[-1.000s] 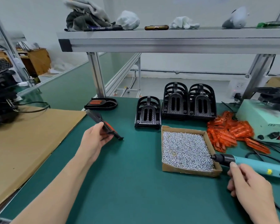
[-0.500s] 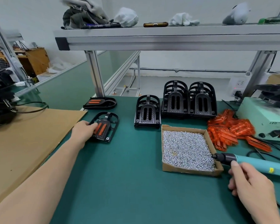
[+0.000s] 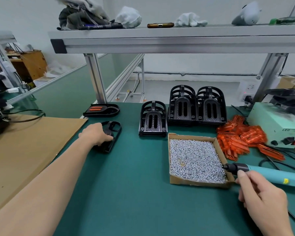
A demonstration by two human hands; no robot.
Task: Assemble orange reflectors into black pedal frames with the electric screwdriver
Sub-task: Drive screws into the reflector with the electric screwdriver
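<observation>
The left hand (image 3: 96, 133) lies on a black pedal frame (image 3: 115, 132) at the far left of the green bench (image 3: 126, 184), just right of a cardboard sheet (image 3: 24, 142). Its fingers curl down over the frame's left side and hold it flat against the bench. The frame's long axis runs from near to far, leaning a little right, with the rounded end far. The hand hides the middle, so I cannot tell whether a reflector sits in it. Just beyond it lies a finished pedal (image 3: 100, 110) with orange showing. The right hand (image 3: 262, 198) is wrapped round the electric screwdriver (image 3: 266, 173), whose bit dips into the near right edge of the box of screws (image 3: 194, 159). The coming move likely turns on supply. The stacks of empty frames (image 3: 152, 119) stand to the right of the left hand, the lowest stack nearest to it, with their slots upright and arched ends far. The orange reflectors (image 3: 242, 138), a glossy, tangled heap, lie far right beyond the box. They are closer to the right hand, which is busy with the screwdriver.
</observation>
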